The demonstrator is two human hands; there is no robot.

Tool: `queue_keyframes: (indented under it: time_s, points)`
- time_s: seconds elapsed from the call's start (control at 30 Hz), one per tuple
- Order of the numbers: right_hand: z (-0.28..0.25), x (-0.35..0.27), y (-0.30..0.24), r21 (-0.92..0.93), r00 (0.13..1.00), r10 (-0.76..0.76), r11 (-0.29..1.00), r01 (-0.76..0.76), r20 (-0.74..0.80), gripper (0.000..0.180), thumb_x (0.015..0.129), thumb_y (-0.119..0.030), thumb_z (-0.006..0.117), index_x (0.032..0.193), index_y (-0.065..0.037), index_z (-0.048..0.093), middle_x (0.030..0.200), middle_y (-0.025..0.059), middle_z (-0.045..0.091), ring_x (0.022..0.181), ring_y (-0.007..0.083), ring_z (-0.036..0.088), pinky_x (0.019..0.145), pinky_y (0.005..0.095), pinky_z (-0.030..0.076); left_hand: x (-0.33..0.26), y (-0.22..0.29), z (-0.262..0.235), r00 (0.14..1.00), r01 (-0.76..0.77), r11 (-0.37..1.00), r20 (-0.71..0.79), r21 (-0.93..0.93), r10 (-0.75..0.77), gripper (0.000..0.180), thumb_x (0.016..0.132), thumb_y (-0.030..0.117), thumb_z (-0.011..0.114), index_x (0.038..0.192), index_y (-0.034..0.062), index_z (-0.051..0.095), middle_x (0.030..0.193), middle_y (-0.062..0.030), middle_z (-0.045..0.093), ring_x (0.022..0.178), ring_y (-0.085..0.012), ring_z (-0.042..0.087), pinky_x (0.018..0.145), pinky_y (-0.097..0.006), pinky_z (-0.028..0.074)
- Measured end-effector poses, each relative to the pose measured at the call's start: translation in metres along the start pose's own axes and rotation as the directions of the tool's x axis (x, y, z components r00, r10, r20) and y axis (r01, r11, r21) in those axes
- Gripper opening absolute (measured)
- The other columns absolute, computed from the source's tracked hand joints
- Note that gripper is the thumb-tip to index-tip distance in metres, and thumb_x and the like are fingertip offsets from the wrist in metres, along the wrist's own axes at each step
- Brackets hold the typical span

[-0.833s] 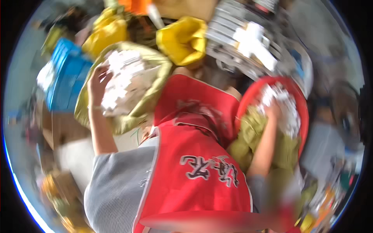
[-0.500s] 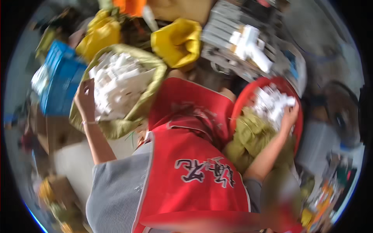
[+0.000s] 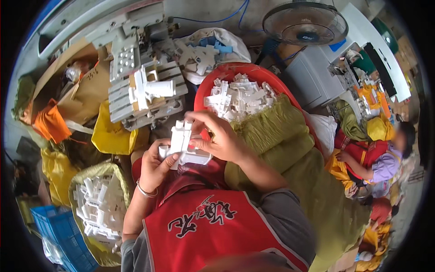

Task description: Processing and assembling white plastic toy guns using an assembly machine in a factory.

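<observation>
A white moulded plastic part (image 3: 180,141) is up in front of my red apron (image 3: 199,217), between my two hands. My left hand (image 3: 156,165) is closed round its lower left side, with the thumb across the front. From the right, my right hand (image 3: 219,138) grips its upper end between curled fingers and thumb. Whether it is one piece or two pressed together, I cannot tell. Beyond my right hand lies a red tub (image 3: 220,69) heaped with similar white pieces (image 3: 242,97). An olive woven sack (image 3: 78,179) with more white parts (image 3: 99,206) stands at the lower left.
Ahead, a machine bed (image 3: 165,72) carries a white fitting (image 3: 154,88). A fan (image 3: 306,27) stands far right of it. A blue crate (image 3: 59,235), yellow bags (image 3: 115,131) and a cardboard box (image 3: 68,75) are on the left. At right, a person (image 3: 369,158) sits nearby.
My hands have come together from the two containers on either side and now hold a white plastic part. The view has swung to the right.
</observation>
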State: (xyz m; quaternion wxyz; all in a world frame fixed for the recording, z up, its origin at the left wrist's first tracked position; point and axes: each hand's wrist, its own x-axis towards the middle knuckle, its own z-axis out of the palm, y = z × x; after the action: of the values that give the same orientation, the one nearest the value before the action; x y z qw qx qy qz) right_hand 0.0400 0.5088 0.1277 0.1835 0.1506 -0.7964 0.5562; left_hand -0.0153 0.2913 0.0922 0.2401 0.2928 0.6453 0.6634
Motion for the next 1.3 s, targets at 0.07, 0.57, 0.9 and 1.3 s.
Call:
queue_keyframes:
  time_s: [0.07, 0.57, 0.9, 1.3]
  points:
    - [-0.005, -0.002, 0.001, -0.126, 0.994, -0.092, 0.989, 0.084, -0.062, 0.058, 0.079, -0.019, 0.073, 0.128, -0.005, 0.046, 0.112, 0.0126, 0.053, 0.090, 0.0225, 0.060, 0.075, 0.0321, 0.052, 0.006, 0.007, 0.005, 0.985, -0.034, 0.989, -0.173, -0.143, 0.009, 0.029, 0.087, 0.005, 0.065, 0.113, 0.0008, 0.051, 0.095, -0.0031, 0.062, 0.082, -0.0072, 0.058, 0.070, -0.021, 0.048]
    - [-0.015, -0.009, 0.043, -0.444, 0.881, -0.320, 0.884, 0.145, -0.349, 0.050, 0.087, -0.031, 0.061, 0.124, -0.001, 0.049, 0.102, 0.0187, 0.059, 0.086, 0.0298, 0.060, 0.075, 0.0398, 0.050, 0.037, 0.029, -0.002, 0.969, -0.168, 0.975, -0.205, -0.148, 0.136, 0.032, 0.094, 0.014, 0.057, 0.120, -0.0022, 0.049, 0.106, -0.0099, 0.063, 0.091, -0.0165, 0.060, 0.082, -0.029, 0.048]
    - [-0.048, -0.019, 0.061, 0.701, 0.817, 0.433, 0.711, -0.050, -0.381, 0.038, 0.098, -0.023, 0.045, 0.131, -0.005, 0.043, 0.113, 0.0105, 0.055, 0.088, 0.0159, 0.054, 0.070, 0.0313, 0.049, 0.051, 0.030, -0.079, 0.745, -0.098, 0.637, -0.368, 0.765, 0.556, 0.018, 0.085, -0.002, 0.056, 0.102, 0.0017, 0.063, 0.093, -0.0106, 0.065, 0.078, -0.0166, 0.062, 0.071, -0.026, 0.049]
    - [-0.050, 0.017, 0.073, 0.630, 0.865, 0.354, 0.775, -0.058, -0.355, 0.040, 0.099, -0.024, 0.043, 0.133, -0.002, 0.040, 0.120, 0.0106, 0.051, 0.098, 0.0174, 0.054, 0.086, 0.0347, 0.046, 0.098, 0.028, -0.124, 0.867, -0.191, 0.518, -0.104, 0.834, 0.487, 0.031, 0.077, 0.003, 0.068, 0.106, 0.0029, 0.057, 0.101, -0.0136, 0.066, 0.092, -0.0315, 0.063, 0.081, -0.035, 0.049]
